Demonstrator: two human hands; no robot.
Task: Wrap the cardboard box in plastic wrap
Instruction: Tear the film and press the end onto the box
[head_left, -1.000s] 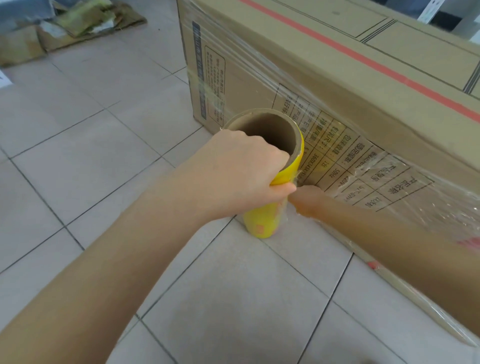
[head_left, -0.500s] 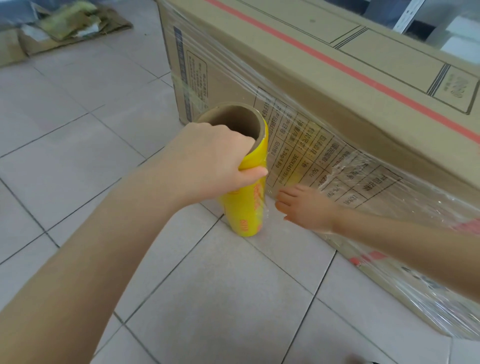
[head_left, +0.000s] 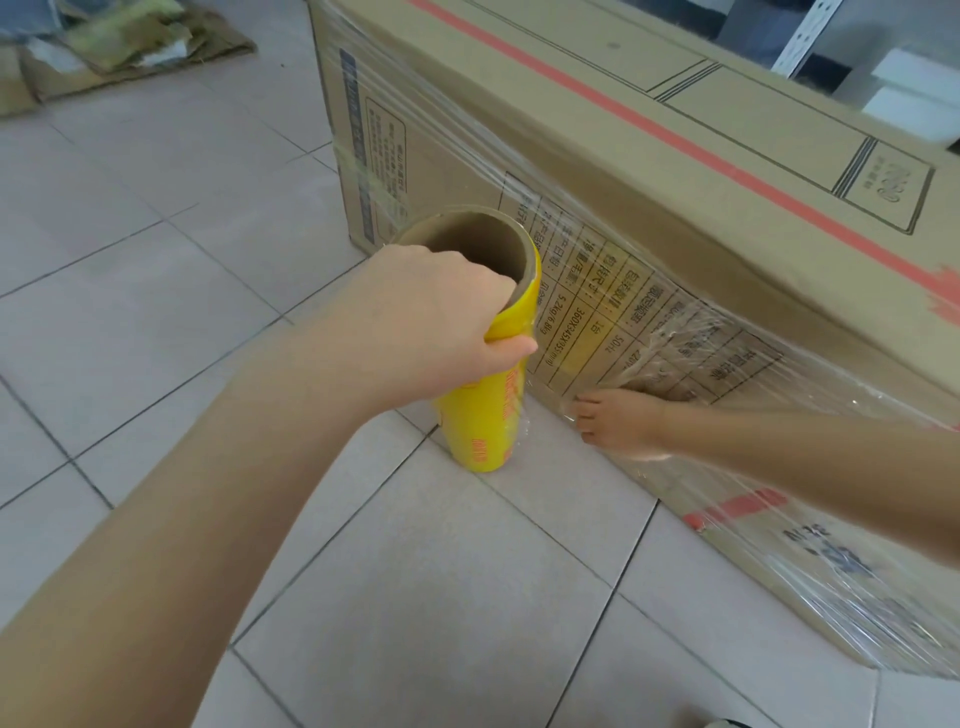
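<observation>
A long cardboard box (head_left: 597, 135) with a red stripe lies on the tiled floor, its near side covered in clear plastic wrap (head_left: 691, 364). A yellow roll of plastic wrap (head_left: 488, 410) with a brown cardboard core stands upright on the floor beside the box's near face. My left hand (head_left: 441, 332) grips the roll's top rim, fingers inside the core. My right hand (head_left: 618, 418) lies flat, fingers spread, against the wrapped lower side of the box, just right of the roll. Film stretches from the roll to the box.
Flattened cardboard and paper scraps (head_left: 119, 47) lie on the floor at the far left. White metal shelving (head_left: 810, 31) stands behind the box at the top right. Grey floor tiles (head_left: 156, 270) spread out to the left and in front.
My right hand has opened and slid right along the box, pressing the film down. The roll and my left hand stay at about the same spot by the box.
</observation>
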